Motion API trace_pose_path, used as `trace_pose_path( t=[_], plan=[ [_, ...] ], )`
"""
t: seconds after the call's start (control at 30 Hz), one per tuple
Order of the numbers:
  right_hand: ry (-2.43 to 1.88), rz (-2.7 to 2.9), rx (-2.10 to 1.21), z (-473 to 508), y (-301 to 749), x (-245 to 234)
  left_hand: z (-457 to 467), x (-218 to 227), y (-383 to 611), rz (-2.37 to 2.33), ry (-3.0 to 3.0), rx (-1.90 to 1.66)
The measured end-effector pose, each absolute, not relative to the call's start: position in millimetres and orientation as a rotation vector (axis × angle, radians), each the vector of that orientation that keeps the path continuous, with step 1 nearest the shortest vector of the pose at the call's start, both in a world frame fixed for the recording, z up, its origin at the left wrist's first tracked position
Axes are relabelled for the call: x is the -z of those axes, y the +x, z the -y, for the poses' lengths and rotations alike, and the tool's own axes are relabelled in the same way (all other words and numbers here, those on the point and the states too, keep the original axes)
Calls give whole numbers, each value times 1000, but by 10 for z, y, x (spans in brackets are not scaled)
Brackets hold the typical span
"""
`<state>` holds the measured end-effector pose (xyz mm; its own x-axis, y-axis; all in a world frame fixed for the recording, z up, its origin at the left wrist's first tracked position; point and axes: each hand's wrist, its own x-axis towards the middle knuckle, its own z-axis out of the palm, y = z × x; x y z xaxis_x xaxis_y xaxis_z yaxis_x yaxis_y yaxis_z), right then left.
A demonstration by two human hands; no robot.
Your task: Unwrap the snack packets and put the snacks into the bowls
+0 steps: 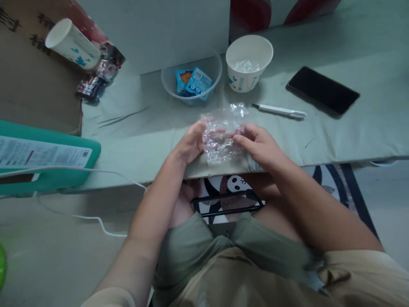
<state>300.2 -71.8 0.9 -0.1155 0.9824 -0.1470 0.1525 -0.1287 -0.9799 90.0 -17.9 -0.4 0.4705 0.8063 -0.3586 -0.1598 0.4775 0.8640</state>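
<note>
**Clear film between two hands at the counter's front edge**

The film (pixel 223 149) sits between the left hand (pixel 191 138) and the right hand (pixel 257 143), over the front part of the counter (pixel 150 149). The right grip is narrow, thumb and finger pinching the film's right side. The left hand's fingers show through the plastic; I cannot tell whether its grip is closed.

Handling film this thin probably goes best with a light pinch close to the edge. A slow, even pull should open the creases, where a sharp tug could tear it or let it slip. Keeping one hand as the anchor while the other works along the edge would likely help, as would staying clear of the pen-like tool (pixel 281 111) lying just beyond the right hand.

Creases and glare make the film's outline hard to follow. Whether it is a bag or a loose sheet, and whether the left fingers lie inside or behind it, is unclear. The clear stuff in the upright cup (pixel 249 83) is hard to identify, the small print on the sachets (pixel 200 83) is unreadable, and the left edge of the view cuts off the teal box (pixel 91 149).
</note>
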Motion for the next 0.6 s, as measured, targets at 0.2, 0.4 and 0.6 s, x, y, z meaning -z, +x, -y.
trace_pose_path(
  t=[0.2, 0.4, 0.6],
  plan=[
    [-1443, 1195, -1442, 702, 3044, -33, 175, 85, 839, -1069, 1132, -681],
    [-1291, 1099, -1416, 624, 3081, -5, 123, 29, 761, -924, 1149, -852],
    [-1321, 1110, -1389, 607, 3074, 43, 95, 103, 781, -1010, 1556, -805]
  ],
)
